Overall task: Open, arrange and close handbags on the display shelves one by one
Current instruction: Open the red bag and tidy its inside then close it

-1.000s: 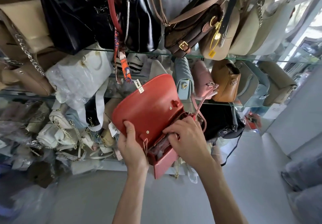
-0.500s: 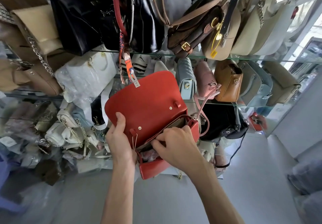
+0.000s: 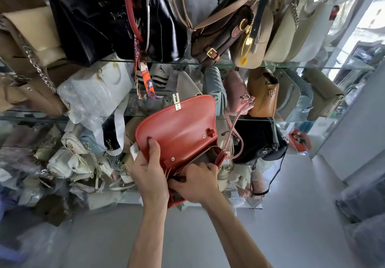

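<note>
A: Head view, where's the red handbag (image 3: 179, 130)?

B: Dead centre, held in front of the glass shelves (image 3: 291, 66), flap thrown up toward twelve o'clock, zip mouth open.

A: And the left hand (image 3: 150, 176)?

B: At seven o'clock of the bag, thumb pressed on the flap's inner face, fingers wrapped behind the edge, clamped on it.

A: The right hand (image 3: 195, 182)?

B: At five o'clock, fingers curled down into the open pocket; whether they pinch anything inside, I cannot tell

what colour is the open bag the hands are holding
Red, with a small gold clasp on the flap; the handbag shows clearly in the head view.
</note>
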Motion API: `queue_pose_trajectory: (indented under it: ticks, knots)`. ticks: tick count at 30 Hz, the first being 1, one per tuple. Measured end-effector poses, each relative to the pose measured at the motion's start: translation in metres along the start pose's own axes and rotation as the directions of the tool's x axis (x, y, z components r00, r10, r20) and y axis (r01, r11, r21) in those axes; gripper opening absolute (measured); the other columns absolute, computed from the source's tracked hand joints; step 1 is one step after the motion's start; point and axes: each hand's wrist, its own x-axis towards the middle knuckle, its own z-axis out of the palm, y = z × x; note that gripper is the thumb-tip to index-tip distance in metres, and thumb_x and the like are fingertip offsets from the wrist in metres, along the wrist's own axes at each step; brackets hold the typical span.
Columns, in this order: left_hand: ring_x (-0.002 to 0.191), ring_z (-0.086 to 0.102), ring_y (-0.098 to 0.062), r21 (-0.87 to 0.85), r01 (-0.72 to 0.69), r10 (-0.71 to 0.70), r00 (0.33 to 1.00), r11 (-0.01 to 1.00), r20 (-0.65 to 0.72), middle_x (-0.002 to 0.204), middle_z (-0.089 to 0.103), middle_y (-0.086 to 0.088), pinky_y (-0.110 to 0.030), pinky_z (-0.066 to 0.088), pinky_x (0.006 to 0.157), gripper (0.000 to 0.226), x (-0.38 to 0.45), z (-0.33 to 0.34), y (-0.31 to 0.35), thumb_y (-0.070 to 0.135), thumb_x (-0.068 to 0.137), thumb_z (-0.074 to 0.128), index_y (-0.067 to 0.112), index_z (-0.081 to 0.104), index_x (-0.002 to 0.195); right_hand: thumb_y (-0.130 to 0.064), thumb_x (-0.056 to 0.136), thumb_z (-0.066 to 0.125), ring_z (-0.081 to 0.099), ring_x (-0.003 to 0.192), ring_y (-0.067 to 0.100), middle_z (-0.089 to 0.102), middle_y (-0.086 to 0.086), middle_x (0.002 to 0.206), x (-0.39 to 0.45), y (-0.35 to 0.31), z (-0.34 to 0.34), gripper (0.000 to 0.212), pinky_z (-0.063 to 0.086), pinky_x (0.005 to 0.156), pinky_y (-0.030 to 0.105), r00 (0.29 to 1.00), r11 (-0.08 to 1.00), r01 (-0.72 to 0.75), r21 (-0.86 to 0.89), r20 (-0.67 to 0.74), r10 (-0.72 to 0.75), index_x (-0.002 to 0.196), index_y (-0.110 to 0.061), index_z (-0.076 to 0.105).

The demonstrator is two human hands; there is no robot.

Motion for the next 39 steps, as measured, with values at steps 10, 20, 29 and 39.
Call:
queue_pose_trajectory:
  ticks: [10,20,29,39]
  knots:
    - [0.109,0.071,-0.036,-0.013,0.01,-0.01,1.0,1.0,0.018,0.108,0.078,-0.009,-0.062,0.054,0.099,0.045,0.008,-0.009,0.001,0.06,0.086,0.07,0.018,0.078,0.1,-0.044,0.093,0.038,0.062,0.095,0.033,0.073,0.008,0.095,-0.014,-0.009,0.016,0.037,0.03,0.087,0.042,0.966,0.985,0.062,-0.159,-0.239,-0.099,0.075,-0.017,0.058]
    - [0.106,0.073,-0.034,0.018,-0.036,0.035,0.997,0.999,0.063,0.104,0.08,-0.004,-0.06,0.054,0.099,0.044,0.008,-0.014,0.004,0.061,0.086,0.067,0.021,0.079,0.101,-0.03,0.098,0.054,0.06,0.075,0.037,0.068,0.017,0.079,-0.002,0.008,-0.029,0.034,0.045,0.069,0.04,0.927,0.898,0.373,-0.233,0.047,-0.372,0.078,-0.007,0.068]
    - [0.106,0.074,-0.023,0.041,-0.008,0.004,0.995,0.999,0.096,0.104,0.08,0.004,-0.053,0.054,0.102,0.031,0.001,-0.012,0.004,0.055,0.095,0.064,0.028,0.078,0.101,-0.034,0.085,0.064,0.046,0.057,0.029,0.055,0.01,0.056,0.004,0.009,-0.042,0.033,0.052,0.061,0.04,0.912,0.874,0.409,-0.263,0.106,-0.396,0.065,-0.009,0.067]
    - [0.094,0.075,-0.025,0.04,-0.031,0.027,0.996,0.999,0.085,0.088,0.079,0.006,-0.04,0.06,0.087,0.033,0.003,-0.014,0.013,0.061,0.089,0.066,0.032,0.08,0.079,-0.04,0.088,0.06,0.056,0.072,0.032,0.037,-0.001,0.061,-0.002,0.028,-0.074,0.029,0.04,0.064,0.031,0.979,0.913,0.033,-0.406,-0.169,-0.11,0.076,-0.015,0.068]
